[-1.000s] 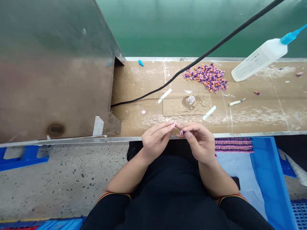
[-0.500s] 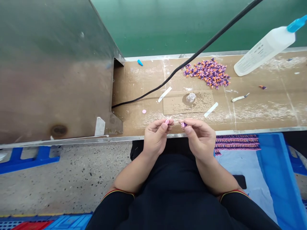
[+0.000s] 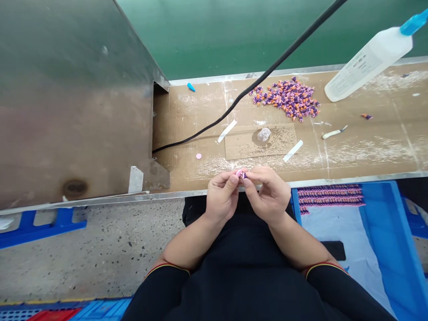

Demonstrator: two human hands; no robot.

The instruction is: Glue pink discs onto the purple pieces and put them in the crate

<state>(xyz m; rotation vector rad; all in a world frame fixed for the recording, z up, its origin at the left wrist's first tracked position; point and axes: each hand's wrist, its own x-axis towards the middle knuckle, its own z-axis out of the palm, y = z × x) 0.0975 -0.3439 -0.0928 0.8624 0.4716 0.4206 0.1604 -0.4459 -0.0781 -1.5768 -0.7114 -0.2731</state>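
Note:
Between the thumb and finger of my left hand (image 3: 222, 194) is a small pink disc (image 3: 238, 173). My right hand (image 3: 269, 194) pinches a tiny purple and pink piece (image 3: 244, 175), brought up against the disc or very close to it; I cannot tell if they touch. Both hands are over the bench's front edge. Beyond them, a small clear cup (image 3: 264, 134) stands on a wet-spotted cardboard piece (image 3: 234, 149). A heap of similar purple, pink and orange pieces (image 3: 292, 98) lies further back. Another pink disc (image 3: 198, 156) rests on the bench to the left.
A black cable (image 3: 230, 111) crosses above the bench. A metal housing (image 3: 83, 111) fills the left. At the back right leans a white bottle (image 3: 366, 64) with a blue cap. A blue tray (image 3: 388, 240) with rows of small pieces sits at my right, below a brush (image 3: 334, 133).
My hands have come together. The right hand moved left with the purple and pink piece, and the left hand moved slightly right with the disc. The camera view shifted a little.

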